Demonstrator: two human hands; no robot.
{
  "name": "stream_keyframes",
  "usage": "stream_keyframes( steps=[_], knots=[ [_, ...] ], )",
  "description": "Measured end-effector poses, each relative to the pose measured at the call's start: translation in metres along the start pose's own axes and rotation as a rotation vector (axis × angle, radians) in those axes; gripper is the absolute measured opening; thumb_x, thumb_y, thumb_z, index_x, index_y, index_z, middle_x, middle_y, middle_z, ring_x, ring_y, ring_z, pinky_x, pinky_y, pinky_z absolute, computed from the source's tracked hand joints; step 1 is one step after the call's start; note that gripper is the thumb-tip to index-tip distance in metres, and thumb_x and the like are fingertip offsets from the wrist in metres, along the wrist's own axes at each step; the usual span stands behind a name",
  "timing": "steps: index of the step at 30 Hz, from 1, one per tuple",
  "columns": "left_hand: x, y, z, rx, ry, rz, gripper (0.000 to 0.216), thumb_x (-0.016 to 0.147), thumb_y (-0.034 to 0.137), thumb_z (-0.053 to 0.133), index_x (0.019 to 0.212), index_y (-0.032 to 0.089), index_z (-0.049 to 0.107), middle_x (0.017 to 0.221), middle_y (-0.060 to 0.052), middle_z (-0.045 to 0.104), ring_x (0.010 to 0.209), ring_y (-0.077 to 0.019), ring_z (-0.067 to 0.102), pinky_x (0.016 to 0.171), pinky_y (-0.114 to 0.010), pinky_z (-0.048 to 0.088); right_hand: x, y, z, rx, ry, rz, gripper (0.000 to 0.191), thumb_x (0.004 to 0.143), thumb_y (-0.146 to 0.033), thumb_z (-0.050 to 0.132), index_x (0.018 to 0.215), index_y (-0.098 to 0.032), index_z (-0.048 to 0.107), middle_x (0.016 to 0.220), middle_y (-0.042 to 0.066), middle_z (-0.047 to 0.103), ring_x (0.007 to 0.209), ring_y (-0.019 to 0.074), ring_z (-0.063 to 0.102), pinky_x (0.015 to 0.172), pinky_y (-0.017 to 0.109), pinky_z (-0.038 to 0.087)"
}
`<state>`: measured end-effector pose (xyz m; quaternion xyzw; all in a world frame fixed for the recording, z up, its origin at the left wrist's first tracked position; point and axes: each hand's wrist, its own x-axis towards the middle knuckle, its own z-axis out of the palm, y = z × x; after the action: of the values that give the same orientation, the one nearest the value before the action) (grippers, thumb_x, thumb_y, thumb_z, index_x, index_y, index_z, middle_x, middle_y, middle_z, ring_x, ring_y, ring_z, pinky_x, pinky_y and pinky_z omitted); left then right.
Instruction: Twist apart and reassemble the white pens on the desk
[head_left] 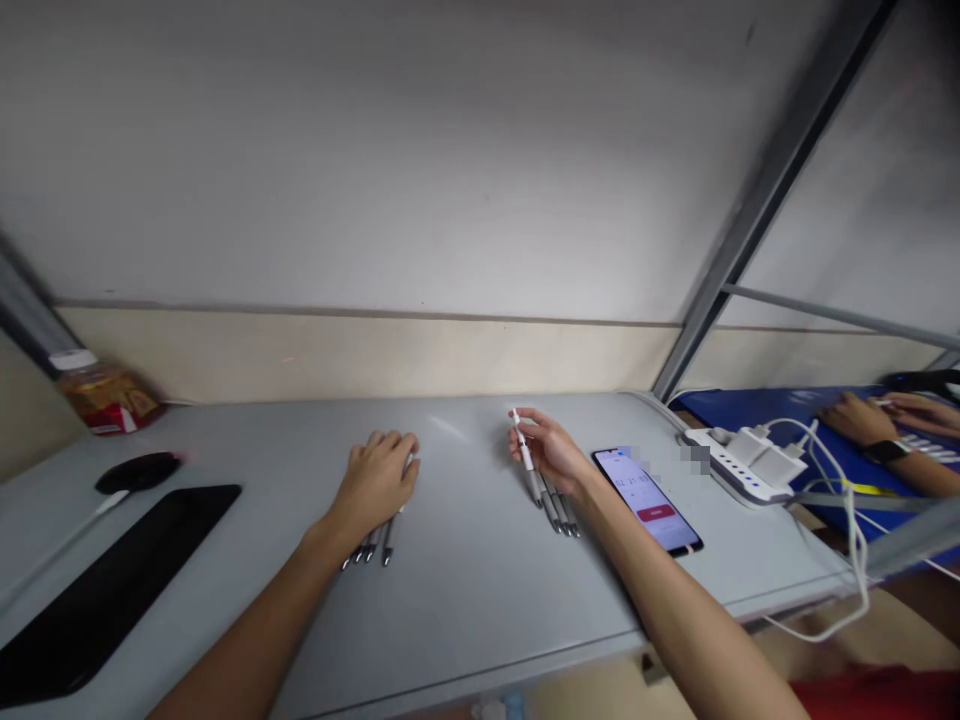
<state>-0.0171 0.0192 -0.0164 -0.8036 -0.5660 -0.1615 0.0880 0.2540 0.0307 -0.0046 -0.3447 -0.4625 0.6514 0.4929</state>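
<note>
My right hand (551,448) pinches a white and grey pen (526,455) between thumb and fingers, its white end up and its tip slanting down toward the table. Beneath that hand several similar pens (559,512) lie side by side on the grey table (465,610). My left hand (380,478) is low over the table on the left, fingers curled round another pen (388,540) that points toward me. More pens (367,548) lie close beside it, partly hidden under the palm and wrist.
A lit phone (649,505) lies right of my right hand, near a white power strip (739,468) with cables. On the left are a black mat-like slab (112,600), a dark round object (139,472) with a cable, and a jar (105,395). A co-worker's hands (862,418) are at far right.
</note>
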Motion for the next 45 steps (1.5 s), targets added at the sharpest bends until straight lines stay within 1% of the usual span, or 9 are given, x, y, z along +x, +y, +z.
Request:
stream_keyframes(
  steps=[4,7,10,16,25,29,33,37,45],
  knots=[
    [0.0,0.002,-0.001,-0.003,0.0,0.001,0.015,0.089,0.025,0.042,0.091,0.02,0.056,0.095,-0.008,0.062,0.095,-0.0264,0.051,0.075,-0.038,0.035,0.002,0.004,-0.008,-0.446,0.13,-0.143,0.02,0.075,-0.029,0.063,0.091,-0.017,0.063,0.083,0.002,0.06,0.076,0.0148,0.056,0.071,0.027,0.042],
    [-0.001,0.002,0.0,-0.007,0.004,-0.003,0.015,0.089,0.025,0.042,0.091,0.021,0.056,0.094,-0.008,0.061,0.095,-0.0261,0.05,0.076,-0.038,0.035,0.003,0.006,-0.017,-0.818,0.221,-0.218,0.02,0.074,-0.03,0.063,0.089,-0.018,0.069,0.1,0.006,0.061,0.094,0.0194,0.055,0.086,0.034,0.039],
    [-0.002,0.002,0.001,-0.011,0.002,0.0,0.018,0.09,0.027,0.041,0.09,0.021,0.057,0.095,-0.008,0.061,0.095,-0.0257,0.049,0.078,-0.039,0.035,0.004,0.007,-0.022,-1.083,0.264,-0.182,0.018,0.074,-0.032,0.064,0.085,-0.021,0.072,0.113,0.007,0.059,0.111,0.0257,0.048,0.094,0.041,0.031],
    [-0.001,0.003,0.001,0.013,-0.025,-0.013,0.02,0.09,0.027,0.04,0.093,0.02,0.059,0.099,-0.009,0.06,0.097,-0.026,0.046,0.079,-0.04,0.034,0.005,0.008,-0.025,-1.338,0.238,-0.081,0.022,0.076,-0.035,0.064,0.093,-0.025,0.075,0.123,0.007,0.056,0.116,0.0287,0.041,0.092,0.043,0.026],
    [-0.001,0.006,-0.004,0.089,-0.048,-0.037,0.023,0.091,0.03,0.039,0.096,0.02,0.058,0.1,-0.009,0.06,0.099,-0.0262,0.047,0.077,-0.038,0.033,0.004,0.006,-0.024,-1.378,0.23,-0.059,0.024,0.079,-0.035,0.063,0.1,-0.029,0.073,0.12,0.006,0.058,0.115,0.0278,0.043,0.09,0.041,0.026],
    [-0.002,0.01,-0.01,0.123,-0.063,-0.066,0.025,0.09,0.033,0.039,0.087,0.017,0.058,0.096,-0.01,0.061,0.097,-0.0271,0.047,0.073,-0.037,0.033,0.002,0.003,-0.022,-1.345,0.248,-0.073,0.023,0.08,-0.036,0.063,0.099,-0.029,0.073,0.119,0.006,0.058,0.115,0.028,0.043,0.09,0.041,0.027],
    [-0.003,0.011,-0.013,0.114,-0.101,-0.068,0.027,0.089,0.035,0.04,0.077,0.018,0.057,0.088,-0.009,0.062,0.094,-0.0272,0.048,0.072,-0.036,0.032,0.003,0.001,-0.023,-1.29,0.31,-0.115,0.021,0.082,-0.034,0.06,0.098,-0.029,0.071,0.117,0.005,0.059,0.115,0.026,0.045,0.091,0.041,0.028],
    [-0.004,0.011,-0.011,0.071,-0.113,-0.038,0.028,0.089,0.035,0.041,0.073,0.019,0.057,0.086,-0.008,0.063,0.093,-0.0265,0.048,0.072,-0.036,0.03,0.004,-0.001,-0.026,-1.282,0.391,-0.112,0.02,0.084,-0.032,0.057,0.098,-0.027,0.071,0.115,0.005,0.06,0.113,0.0261,0.047,0.091,0.041,0.03],
    [-0.005,0.015,-0.011,-0.03,-0.129,0.023,0.015,0.087,0.033,0.046,0.089,0.022,0.057,0.087,-0.005,0.066,0.094,-0.026,0.05,0.073,-0.035,0.028,0.003,-0.006,-0.028,-1.368,0.448,-0.02,0.025,0.084,-0.035,0.055,0.098,-0.024,0.072,0.111,0.009,0.064,0.112,0.0278,0.05,0.091,0.039,0.035]
  ],
)
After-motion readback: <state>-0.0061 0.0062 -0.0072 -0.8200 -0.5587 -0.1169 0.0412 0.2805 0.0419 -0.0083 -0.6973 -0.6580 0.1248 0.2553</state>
